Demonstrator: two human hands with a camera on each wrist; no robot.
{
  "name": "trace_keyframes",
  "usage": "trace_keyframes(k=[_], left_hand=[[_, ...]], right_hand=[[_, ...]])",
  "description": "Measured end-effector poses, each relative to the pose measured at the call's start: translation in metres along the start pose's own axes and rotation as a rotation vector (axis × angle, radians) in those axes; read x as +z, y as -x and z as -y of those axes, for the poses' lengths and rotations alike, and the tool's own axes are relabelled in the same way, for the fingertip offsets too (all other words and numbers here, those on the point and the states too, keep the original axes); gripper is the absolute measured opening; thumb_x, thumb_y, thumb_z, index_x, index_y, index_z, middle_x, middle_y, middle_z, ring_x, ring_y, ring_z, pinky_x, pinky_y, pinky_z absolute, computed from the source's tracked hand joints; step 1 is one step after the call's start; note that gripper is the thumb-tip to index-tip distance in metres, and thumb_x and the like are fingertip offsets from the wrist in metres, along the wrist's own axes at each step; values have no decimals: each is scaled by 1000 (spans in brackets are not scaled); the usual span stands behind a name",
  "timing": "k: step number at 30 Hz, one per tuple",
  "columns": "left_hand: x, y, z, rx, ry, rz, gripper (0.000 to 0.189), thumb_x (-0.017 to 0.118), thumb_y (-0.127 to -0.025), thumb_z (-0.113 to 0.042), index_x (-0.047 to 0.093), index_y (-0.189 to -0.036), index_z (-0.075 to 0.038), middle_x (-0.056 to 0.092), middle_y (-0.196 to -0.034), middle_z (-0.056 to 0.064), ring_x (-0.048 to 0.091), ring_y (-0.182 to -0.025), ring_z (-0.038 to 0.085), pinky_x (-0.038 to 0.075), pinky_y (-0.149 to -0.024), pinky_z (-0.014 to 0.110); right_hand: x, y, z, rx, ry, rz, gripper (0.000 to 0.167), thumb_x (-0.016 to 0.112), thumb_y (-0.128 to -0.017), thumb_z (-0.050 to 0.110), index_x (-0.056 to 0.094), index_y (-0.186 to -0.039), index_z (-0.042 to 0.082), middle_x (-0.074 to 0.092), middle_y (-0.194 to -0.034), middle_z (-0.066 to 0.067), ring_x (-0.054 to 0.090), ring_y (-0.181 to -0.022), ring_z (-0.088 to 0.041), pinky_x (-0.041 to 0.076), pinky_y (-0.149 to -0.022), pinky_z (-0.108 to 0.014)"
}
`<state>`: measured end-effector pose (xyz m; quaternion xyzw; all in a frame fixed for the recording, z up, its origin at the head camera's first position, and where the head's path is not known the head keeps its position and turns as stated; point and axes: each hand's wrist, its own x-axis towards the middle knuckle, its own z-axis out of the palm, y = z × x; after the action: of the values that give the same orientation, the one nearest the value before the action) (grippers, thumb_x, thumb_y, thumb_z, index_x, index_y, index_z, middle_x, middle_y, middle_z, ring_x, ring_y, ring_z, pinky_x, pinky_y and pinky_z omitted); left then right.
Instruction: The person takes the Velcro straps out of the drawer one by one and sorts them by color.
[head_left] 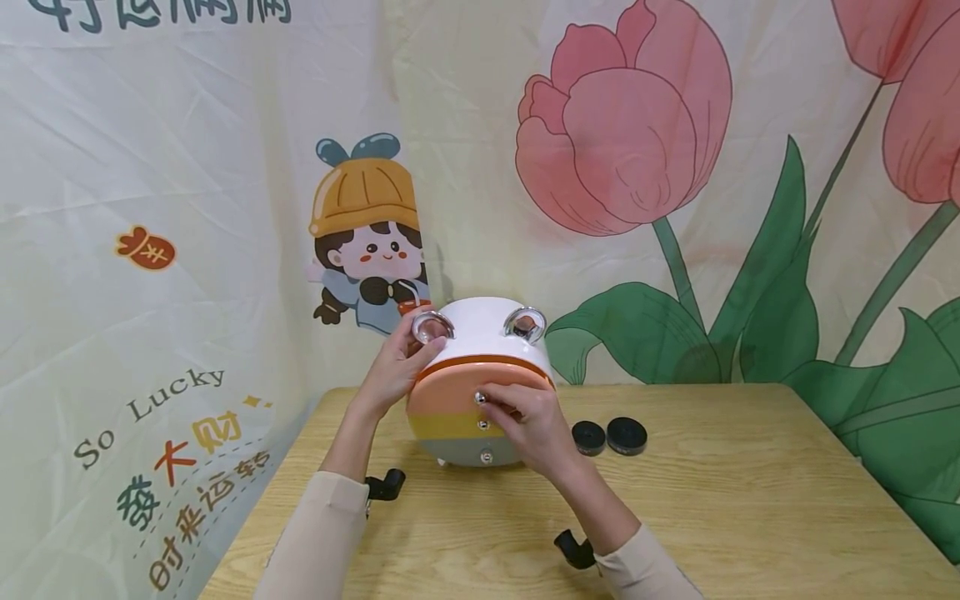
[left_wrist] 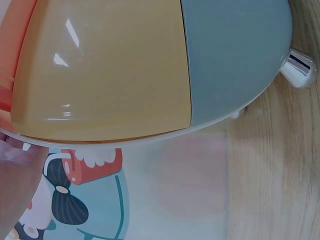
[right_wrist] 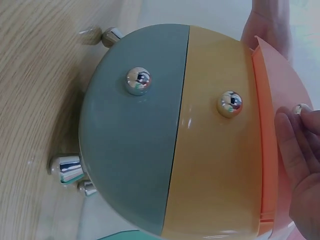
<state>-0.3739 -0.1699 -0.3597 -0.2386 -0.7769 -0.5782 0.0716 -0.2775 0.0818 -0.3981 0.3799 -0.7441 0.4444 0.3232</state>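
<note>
A rounded white drawer box (head_left: 487, 327) stands on the table, two silver rings (head_left: 525, 325) on top. Its front has an orange drawer (head_left: 447, 388), a yellow drawer (right_wrist: 215, 165) and a blue-grey drawer (right_wrist: 132, 130), each with a silver knob. My left hand (head_left: 393, 367) holds the box's upper left side by one ring, thumb in front; some fingers are hidden. With thumb and fingers, my right hand (head_left: 534, 423) pinches the top knob (head_left: 481, 397). In the right wrist view the orange drawer sticks out a little; the other two sit flush.
Two black round discs (head_left: 627, 436) lie on the wooden table (head_left: 720, 500) to the right of the box. Behind the table hangs a printed cloth (head_left: 480, 167) with tulips and a cartoon figure. Silver feet (right_wrist: 67, 169) support the box. Black wrist mounts (head_left: 574, 550) show beside both sleeves.
</note>
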Motion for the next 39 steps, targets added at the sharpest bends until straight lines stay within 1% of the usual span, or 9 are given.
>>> trace_keyframes(k=[3,7,12,14,21,29,34,39], left_hand=[[0,0,0,5,4,1,64,69,-101,-35,38,-156,-23,58,-138,9,60,-121,28,53,-95,22],[1,0,0,3,6,-2,61,68,-102,-34,40,-155,-26,57,-138,10,59,-121,27,53,-94,22],[1,0,-1,6,0,-7,60,68,-102,-36,41,-154,-29,57,-138,8,60,-121,27,53,-94,23],[1,-1,0,9,1,-9,61,68,-101,-36,41,-155,-27,57,-138,9,60,-120,26,52,-94,23],[2,1,0,3,-1,-17,57,69,-101,-36,43,-152,-32,57,-137,8,59,-121,26,52,-94,22],[2,1,-1,-6,4,-20,58,68,-102,-35,41,-154,-33,57,-139,8,59,-123,26,51,-95,22],[2,2,-1,-9,9,-19,59,68,-102,-34,41,-155,-32,56,-140,9,58,-124,27,51,-95,22],[2,1,-2,-7,4,-20,60,69,-101,-37,41,-154,-32,57,-139,7,59,-122,26,51,-95,23]], right_hand=[[2,0,-1,11,-1,-15,27,79,-89,1,79,-115,6,79,-107,-7,77,-84,-14,59,-71,-16],[3,0,-2,32,-8,-9,27,78,-90,1,78,-117,6,79,-108,-6,77,-87,-14,59,-72,-17],[2,0,-3,49,-17,22,30,77,-91,1,76,-121,5,78,-107,-8,77,-88,-15,59,-74,-18],[2,0,-3,53,-14,38,32,78,-91,2,74,-123,4,78,-107,-9,77,-90,-16,59,-75,-18],[2,1,-5,47,-1,59,41,80,-88,0,71,-128,3,77,-106,-10,76,-92,-18,60,-78,-22],[2,2,-5,110,-20,101,44,78,-91,2,68,-134,5,76,-109,-10,75,-95,-17,61,-81,-25],[1,2,-6,127,-37,128,47,77,-92,3,66,-137,4,75,-109,-12,75,-96,-19,62,-83,-28],[-1,2,-5,135,-41,148,49,77,-93,3,64,-140,5,74,-110,-13,76,-97,-19,62,-85,-29]])
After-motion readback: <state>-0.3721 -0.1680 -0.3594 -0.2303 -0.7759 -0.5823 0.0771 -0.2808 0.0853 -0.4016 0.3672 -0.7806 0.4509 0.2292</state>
